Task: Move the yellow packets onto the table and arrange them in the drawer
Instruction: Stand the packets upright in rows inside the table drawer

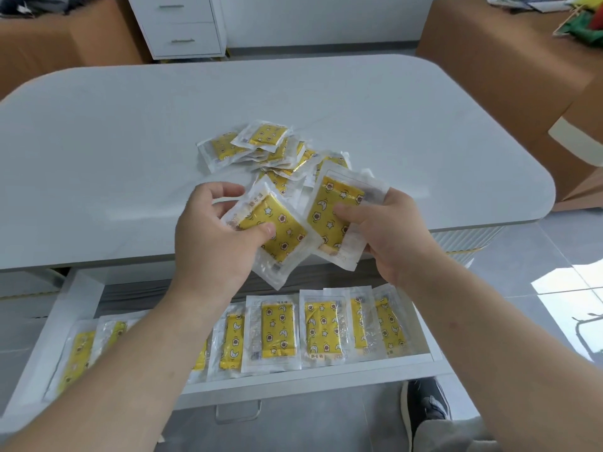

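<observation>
Left hand (208, 236) grips 1 packet (285, 244), right hand (396, 238) another packet (339, 190), forearm crossing drawer row (280, 331).

Cabinet (182, 26): white, two drawer fronts in view, metal bar handles, at the far wall.
Left box (65, 37): brown cardboard, just beside the cabinet.
Right box (509, 60): brown cardboard, large, far right.
Papers (535, 3): loose pile on top of the right box.
Coloured items (587, 26): green, red, yellow, beside the papers; material unclear.
Floor (538, 256): glossy grey tiles, bright reflection at right.
</observation>
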Motion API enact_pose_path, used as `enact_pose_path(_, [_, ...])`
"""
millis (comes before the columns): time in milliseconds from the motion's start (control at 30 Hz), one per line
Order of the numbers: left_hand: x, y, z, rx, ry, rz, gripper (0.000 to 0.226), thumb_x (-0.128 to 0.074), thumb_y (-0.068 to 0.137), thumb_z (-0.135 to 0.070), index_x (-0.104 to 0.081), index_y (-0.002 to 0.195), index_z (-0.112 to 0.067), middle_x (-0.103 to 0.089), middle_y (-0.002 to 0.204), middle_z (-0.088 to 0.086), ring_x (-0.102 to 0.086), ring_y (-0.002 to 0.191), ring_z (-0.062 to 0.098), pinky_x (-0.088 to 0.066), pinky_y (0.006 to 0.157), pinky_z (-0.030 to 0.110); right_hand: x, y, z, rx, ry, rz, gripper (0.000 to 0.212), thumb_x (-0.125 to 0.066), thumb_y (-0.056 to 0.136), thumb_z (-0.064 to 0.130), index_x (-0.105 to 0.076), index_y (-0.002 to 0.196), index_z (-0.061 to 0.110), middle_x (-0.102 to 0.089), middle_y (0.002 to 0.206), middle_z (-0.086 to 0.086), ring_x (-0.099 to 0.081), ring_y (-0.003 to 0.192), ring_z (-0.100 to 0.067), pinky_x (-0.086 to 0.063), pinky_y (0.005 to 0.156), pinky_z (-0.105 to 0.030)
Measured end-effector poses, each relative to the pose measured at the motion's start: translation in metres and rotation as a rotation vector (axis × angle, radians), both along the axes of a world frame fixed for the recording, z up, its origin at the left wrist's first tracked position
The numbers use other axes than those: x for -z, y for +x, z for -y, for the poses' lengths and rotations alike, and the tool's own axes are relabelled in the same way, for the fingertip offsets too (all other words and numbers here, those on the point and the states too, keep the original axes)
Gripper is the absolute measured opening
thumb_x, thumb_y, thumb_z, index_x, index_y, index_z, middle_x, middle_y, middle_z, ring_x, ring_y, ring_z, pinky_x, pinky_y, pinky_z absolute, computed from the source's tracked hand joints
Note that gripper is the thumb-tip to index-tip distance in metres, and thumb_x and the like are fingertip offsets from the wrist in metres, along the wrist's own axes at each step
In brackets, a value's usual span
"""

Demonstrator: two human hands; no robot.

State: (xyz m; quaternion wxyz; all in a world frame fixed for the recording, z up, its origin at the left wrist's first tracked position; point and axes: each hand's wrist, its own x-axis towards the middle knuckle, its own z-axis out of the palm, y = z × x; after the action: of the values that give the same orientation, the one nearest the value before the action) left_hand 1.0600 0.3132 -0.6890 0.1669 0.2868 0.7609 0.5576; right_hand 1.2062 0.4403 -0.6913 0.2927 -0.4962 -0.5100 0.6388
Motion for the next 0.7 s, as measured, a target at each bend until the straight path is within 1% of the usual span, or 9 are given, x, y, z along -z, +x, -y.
enact_pose_path(67, [0.001, 0.001, 0.0, 0.039, -0.016, -0.032, 0.039, -0.086, 0.077, -0.011, -0.064, 0.098, -0.036, -0.071, 0.095, -0.015, -0.069, 0.082, -0.001, -0.058, 0.071, 0.024, -0.002, 0.003, -0.001, -0.047, 0.052, 0.04, 0.02, -0.079, 0.085, 0.01, -0.07, 0.097, 0.023, -0.08, 0.088, 0.003, -0.078, 0.079, -0.018, -0.063, 0.081, -0.048])
enact_pose_path(167, [0.004, 0.001, 0.001, 0.108, -0.07, -0.044, 0.027, -0.081, 0.084, -0.017, -0.07, 0.102, -0.034, -0.072, 0.097, -0.017, -0.068, 0.084, -0.002, -0.056, 0.071, 0.018, -0.006, 0.007, -0.003, -0.19, 0.205, 0.18, 0.021, -0.084, 0.083, 0.028, -0.074, 0.1, 0.021, -0.079, 0.088, 0.003, -0.077, 0.079, -0.016, -0.063, 0.08, -0.041])
enact_pose_path(267, [0.006, 0.002, 0.002, 0.168, -0.158, -0.063, 0.024, -0.079, 0.086, -0.022, -0.07, 0.103, -0.037, -0.069, 0.101, -0.018, -0.066, 0.086, 0.0, -0.052, 0.067, 0.014, -0.01, 0.013, -0.006, -0.397, 0.404, 0.426, 0.022, -0.084, 0.081, 0.036, -0.072, 0.094, 0.024, -0.074, 0.083, 0.003, -0.07, 0.07, -0.014, -0.057, 0.061, -0.027])
enact_pose_path(333, [0.007, 0.002, 0.002, 0.212, -0.248, -0.108, 0.021, -0.08, 0.085, -0.023, -0.069, 0.096, -0.037, -0.067, 0.096, -0.019, -0.063, 0.081, 0.0, -0.048, 0.063, 0.015, -0.011, 0.017, -0.01, -0.601, 0.494, 0.587, 0.021, -0.082, 0.082, 0.032, -0.069, 0.097, 0.028, -0.071, 0.087, 0.007, -0.067, 0.073, -0.012, -0.049, 0.061, -0.023])
enact_pose_path(433, [0.011, 0.001, 0.004, 0.301, -0.378, -0.181, 0.018, -0.082, 0.083, -0.022, -0.071, 0.088, -0.035, -0.068, 0.089, -0.019, -0.062, 0.081, 0.0, -0.043, 0.06, 0.016, -0.003, 0.022, -0.012, -0.919, 0.562, 0.852, 0.028, -0.078, 0.084, 0.025, -0.066, 0.108, 0.034, -0.067, 0.097, 0.011, -0.065, 0.086, -0.013, -0.051, 0.074, -0.028])
enact_pose_path(467, [0.013, 0.002, 0.004, 0.334, -0.424, -0.209, 0.017, -0.082, 0.083, -0.022, -0.071, 0.088, -0.034, -0.068, 0.089, -0.019, -0.061, 0.081, 0.001, -0.041, 0.059, 0.016, 0.004, 0.024, -0.012, -0.991, 0.596, 0.955, 0.028, -0.075, 0.087, 0.023, -0.068, 0.113, 0.031, -0.066, 0.101, 0.008, -0.063, 0.091, -0.015, -0.052, 0.079, -0.031])
enact_pose_path(533, [0.017, 0.003, 0.005, 0.395, -0.513, -0.255, 0.019, -0.081, 0.083, -0.023, -0.068, 0.088, -0.035, -0.067, 0.092, -0.017, -0.061, 0.083, 0.003, -0.04, 0.059, 0.016, 0.026, 0.026, -0.016, -1.104, 0.655, 1.129, 0.021, -0.066, 0.09, 0.016, -0.068, 0.111, 0.02, -0.067, 0.104, 0.001, -0.062, 0.095, -0.021, -0.055, 0.084, -0.037])
enact_pose_path(633, [0.025, 0.004, 0.005, 0.45, -0.601, -0.262, 0.018, -0.08, 0.084, -0.022, -0.067, 0.088, -0.034, -0.066, 0.091, -0.017, -0.06, 0.084, 0.005, -0.042, 0.061, 0.021, 0.054, 0.03, -0.023, -1.175, 0.612, 1.26, 0.014, -0.06, 0.089, 0.008, -0.067, 0.101, 0.011, -0.067, 0.099, -0.006, -0.06, 0.084, -0.021, -0.051, 0.073, -0.033])
enact_pose_path(700, [0.029, 0.005, 0.004, 0.464, -0.624, -0.237, 0.017, -0.08, 0.084, -0.022, -0.068, 0.091, -0.032, -0.066, 0.091, -0.016, -0.06, 0.082, 0.005, -0.043, 0.06, 0.023, 0.064, 0.033, -0.026, -1.208, 0.581, 1.289, 0.014, -0.062, 0.089, 0.011, -0.068, 0.102, 0.01, -0.068, 0.101, -0.006, -0.06, 0.085, -0.02, -0.05, 0.071, -0.031])
